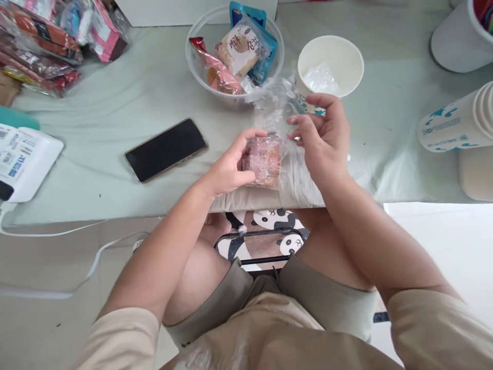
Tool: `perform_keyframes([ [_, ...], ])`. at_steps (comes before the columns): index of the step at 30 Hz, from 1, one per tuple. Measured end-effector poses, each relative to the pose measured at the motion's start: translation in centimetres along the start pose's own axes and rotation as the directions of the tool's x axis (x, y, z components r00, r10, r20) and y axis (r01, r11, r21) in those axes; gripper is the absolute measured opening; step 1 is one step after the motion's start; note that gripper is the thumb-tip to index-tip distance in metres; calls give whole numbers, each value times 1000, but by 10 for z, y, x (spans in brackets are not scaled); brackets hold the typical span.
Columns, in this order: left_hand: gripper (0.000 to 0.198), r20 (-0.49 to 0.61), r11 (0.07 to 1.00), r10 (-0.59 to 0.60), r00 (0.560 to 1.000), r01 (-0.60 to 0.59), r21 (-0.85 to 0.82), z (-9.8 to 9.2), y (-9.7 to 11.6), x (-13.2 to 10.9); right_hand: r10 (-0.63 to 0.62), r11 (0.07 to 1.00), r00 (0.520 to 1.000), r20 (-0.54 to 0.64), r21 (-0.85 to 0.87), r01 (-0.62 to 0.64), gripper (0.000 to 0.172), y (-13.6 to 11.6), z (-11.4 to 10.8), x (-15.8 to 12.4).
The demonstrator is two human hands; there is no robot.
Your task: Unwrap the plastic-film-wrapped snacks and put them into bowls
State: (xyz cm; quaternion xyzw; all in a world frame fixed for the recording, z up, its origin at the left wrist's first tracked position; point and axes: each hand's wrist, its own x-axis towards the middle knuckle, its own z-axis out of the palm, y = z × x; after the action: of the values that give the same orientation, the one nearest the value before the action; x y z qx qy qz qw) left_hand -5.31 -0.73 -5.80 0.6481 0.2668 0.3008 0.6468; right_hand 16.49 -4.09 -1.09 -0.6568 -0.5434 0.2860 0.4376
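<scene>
A block-shaped pinkish-orange item in clear plastic film (264, 159) lies near the table's front edge. My left hand (233, 167) is around its left side, thumb at the near edge and fingers at the far edge. I cannot tell what is inside the wrapping. Crumpled clear film (269, 105) spreads behind the item and to its right. My right hand (325, 139) hovers over the film just right of the item, its fingers loosely bent and apart. No held thing shows in it, though its fingertips are close to the film.
Behind stand a clear plastic bowl (192, 67) of packaged snacks and a white paper tub (356, 67) with clear plastic inside. A phone (165, 149) lies left, beyond it a white device (31, 164) with a cable. Snack packs (46, 46) fill the far left; stacked paper cups (450, 123) are right.
</scene>
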Motion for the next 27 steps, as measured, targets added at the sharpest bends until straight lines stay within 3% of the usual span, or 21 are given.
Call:
perform_keyframes([
  [2, 73, -58, 998, 34, 998, -30, 56, 1, -3, -1, -88, 994, 996, 26, -65, 90, 28, -3, -4, -3],
  [4, 64, -122, 995, 55, 991, -44, 88, 2, -5, -3, -183, 973, 974, 135, -119, 199, 20, -6, -7, -8],
  [8, 45, -242, 1000, 6, 970, -12, -22, 6, -7, -5, -254, 932, 884, 392, -144, 332, 22, -10, -5, -18],
  [15, 32, -267, 989, -118, 956, 88, -121, 13, 1, 0, -219, 936, 831, 511, -131, 327, 27, -20, -4, -19],
  [19, 31, -233, 969, -140, 962, 85, -231, 15, 7, -2, -346, 895, 778, 525, -64, 441, 36, -28, -14, -23],
  [21, 33, -259, 965, -131, 957, 63, -254, 16, 8, -6, -457, 840, 699, 549, 8, 543, 40, -30, -16, -29],
  [24, 38, -324, 968, -108, 940, 26, -248, 19, 7, -13, -589, 719, 511, 626, 118, 685, 27, -31, -10, -37],
  [27, 47, -401, 989, -2, 916, -59, -138, 23, 3, -17, -571, 614, 371, 733, 80, 786, 22, -34, -3, -42],
])
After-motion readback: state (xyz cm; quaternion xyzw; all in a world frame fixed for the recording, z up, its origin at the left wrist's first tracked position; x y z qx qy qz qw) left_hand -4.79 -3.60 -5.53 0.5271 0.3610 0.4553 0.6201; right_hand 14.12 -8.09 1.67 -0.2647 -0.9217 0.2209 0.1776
